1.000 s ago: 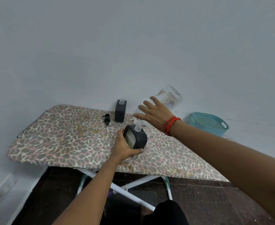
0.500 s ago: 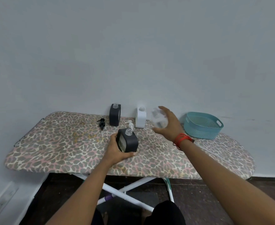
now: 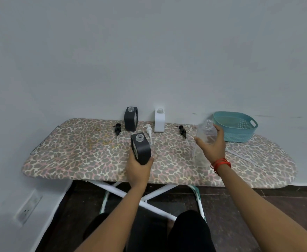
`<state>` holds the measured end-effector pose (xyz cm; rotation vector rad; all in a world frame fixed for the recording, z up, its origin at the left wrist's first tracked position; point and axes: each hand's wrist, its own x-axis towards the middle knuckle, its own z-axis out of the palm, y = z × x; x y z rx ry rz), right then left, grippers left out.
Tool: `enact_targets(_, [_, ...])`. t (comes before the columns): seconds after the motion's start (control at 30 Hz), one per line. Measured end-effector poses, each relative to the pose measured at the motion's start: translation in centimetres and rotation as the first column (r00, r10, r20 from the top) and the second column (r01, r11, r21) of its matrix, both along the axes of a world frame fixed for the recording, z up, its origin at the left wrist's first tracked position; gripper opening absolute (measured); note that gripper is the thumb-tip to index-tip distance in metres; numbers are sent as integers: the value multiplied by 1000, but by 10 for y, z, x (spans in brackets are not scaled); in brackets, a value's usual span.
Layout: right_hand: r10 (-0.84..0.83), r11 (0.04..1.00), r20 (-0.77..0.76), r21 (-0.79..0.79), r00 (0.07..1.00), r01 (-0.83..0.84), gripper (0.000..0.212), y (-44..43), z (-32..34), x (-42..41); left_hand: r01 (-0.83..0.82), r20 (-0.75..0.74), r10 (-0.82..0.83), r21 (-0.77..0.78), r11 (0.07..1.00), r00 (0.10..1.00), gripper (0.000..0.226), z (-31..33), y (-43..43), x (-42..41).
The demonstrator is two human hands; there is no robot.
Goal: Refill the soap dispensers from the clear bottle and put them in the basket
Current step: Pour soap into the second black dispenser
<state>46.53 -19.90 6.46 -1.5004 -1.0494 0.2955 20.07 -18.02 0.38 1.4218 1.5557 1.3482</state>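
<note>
1. Fingers and thumb of the right hand [image 3: 212, 148] curl round the clear plastic bottle [image 3: 206, 132], upright now; a second ago it was tipped over the dispenser.
2. Left hand [image 3: 139, 167] fingers wrap the base of the dark grey rectangular soap dispenser [image 3: 140, 150], neck uncapped, above the leopard-print ironing board [image 3: 80, 148].
3. The bottle has swung right, near the teal plastic basket [image 3: 235, 127].
4. This pour looks finished; pump next.

Left hand [image 3: 139, 170] grips a capless black dispenser [image 3: 141, 149] at six o'clock on the ironing board [image 3: 76, 153]; right hand [image 3: 212, 146] holds the clear bottle [image 3: 206, 132] upright, basket [image 3: 239, 135] at two o'clock.
</note>
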Motion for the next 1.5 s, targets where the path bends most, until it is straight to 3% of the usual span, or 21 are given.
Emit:
enact_targets(0.1, [12, 1000, 11, 15, 1000, -12, 80, -2, -7, 5, -48, -37, 48, 6, 999, 998, 50, 3, 0, 10])
enact_targets(0.3, [-22, 998, -19, 52, 1000, 23, 79, -4, -8, 20, -26, -17, 26, -12, 1000, 1000, 42, 2, 8, 16])
enact_targets(0.53, [-23, 997, -22, 77, 999, 25, 80, -13, -10, 45, 163, -43, -159, 80, 983, 986, 42, 25, 31, 79])
enact_targets(0.8, [-62, 973, -23, 221, 998, 65, 81, -3, -27, 44, 353, -88, -349, 34, 935, 933, 45, 43, 86, 189])
enact_targets(1.1, [-83, 945, 32, 319, 996, 68, 85, 9, -48, 58, 344, -149, -352, -76, 936, 924, 52, 20, 142, 264])
enact_targets(1.5, [-106, 951, 45, 298, 993, 88, 85, 14, -56, 59, 304, -127, -319, -124, 945, 939, 60, 16, 158, 272])
